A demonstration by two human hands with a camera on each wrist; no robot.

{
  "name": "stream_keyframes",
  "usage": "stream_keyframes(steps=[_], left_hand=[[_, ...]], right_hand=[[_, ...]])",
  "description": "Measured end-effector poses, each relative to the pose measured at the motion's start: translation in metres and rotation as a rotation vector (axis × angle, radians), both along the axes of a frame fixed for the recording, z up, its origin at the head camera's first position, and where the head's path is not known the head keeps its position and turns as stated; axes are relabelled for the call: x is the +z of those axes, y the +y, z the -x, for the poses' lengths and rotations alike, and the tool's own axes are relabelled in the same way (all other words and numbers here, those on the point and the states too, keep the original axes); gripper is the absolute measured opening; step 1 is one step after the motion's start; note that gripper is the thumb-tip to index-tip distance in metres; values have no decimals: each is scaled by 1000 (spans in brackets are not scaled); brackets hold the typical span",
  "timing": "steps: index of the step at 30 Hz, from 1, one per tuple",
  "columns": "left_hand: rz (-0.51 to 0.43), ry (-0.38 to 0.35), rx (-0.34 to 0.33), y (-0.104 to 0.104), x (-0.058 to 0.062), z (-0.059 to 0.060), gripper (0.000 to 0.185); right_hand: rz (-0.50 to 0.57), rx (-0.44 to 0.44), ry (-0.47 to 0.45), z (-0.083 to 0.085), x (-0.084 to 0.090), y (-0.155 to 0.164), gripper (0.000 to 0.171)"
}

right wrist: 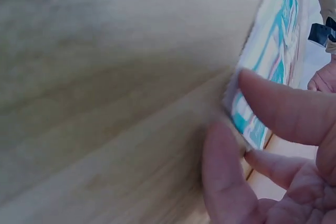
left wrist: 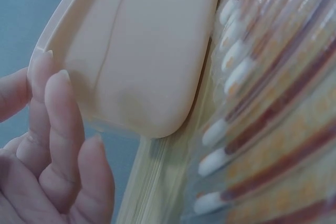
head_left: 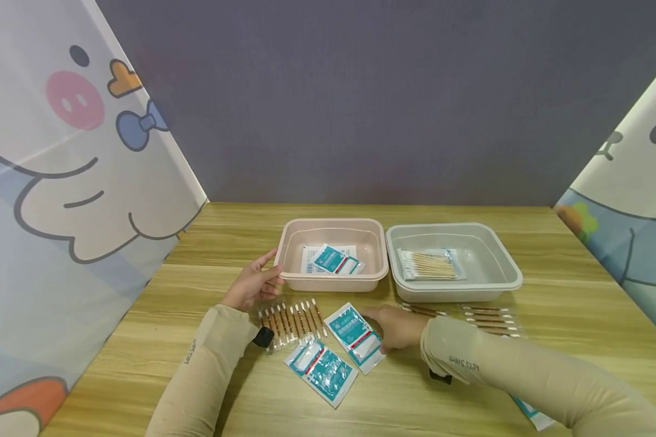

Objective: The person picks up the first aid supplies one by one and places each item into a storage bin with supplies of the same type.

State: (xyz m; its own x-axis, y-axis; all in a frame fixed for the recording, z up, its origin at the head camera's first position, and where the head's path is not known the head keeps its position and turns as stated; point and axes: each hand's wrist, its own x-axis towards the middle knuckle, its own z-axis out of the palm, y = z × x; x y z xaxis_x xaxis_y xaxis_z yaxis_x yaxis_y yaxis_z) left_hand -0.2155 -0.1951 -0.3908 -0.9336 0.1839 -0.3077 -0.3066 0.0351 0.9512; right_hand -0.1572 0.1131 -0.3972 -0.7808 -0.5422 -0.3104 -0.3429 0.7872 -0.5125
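Left hand [head_left: 254,286]: fingers loosely extended, tips touching left end of pink bin [head_left: 333,283]. Right hand [head_left: 401,328]: thumb and fingers around right end of teal-and-white sachet [head_left: 355,337], thumb touching it; can't tell if the pinch is closed. That sachet's on the surface [head_left: 415,413] in front of pink bin, second sachet [head_left: 328,377] beside it. Brown-stick swab pack [head_left: 292,321] near left hand. Grey bin [head_left: 454,295] right of pink, holds pale-stick swab pack [head_left: 432,267].
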Motion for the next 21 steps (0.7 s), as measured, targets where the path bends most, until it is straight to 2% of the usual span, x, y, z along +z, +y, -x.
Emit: stream_keyframes(steps=[5, 9, 16, 21], left_hand=[[5, -2, -9, 0, 0, -1, 64], [8, -3, -7, 1, 0, -2, 64], [7, -13, 8, 2, 1, -2, 62], [13, -6, 11, 1, 2, -1, 62]], right_hand=[[-39, 12, -35, 2, 2, 0, 74], [-54, -30, -49, 4, 3, -3, 68], [-48, -84, 6, -1, 0, -10, 82], [-11, -67, 70, -4, -3, -11, 83]])
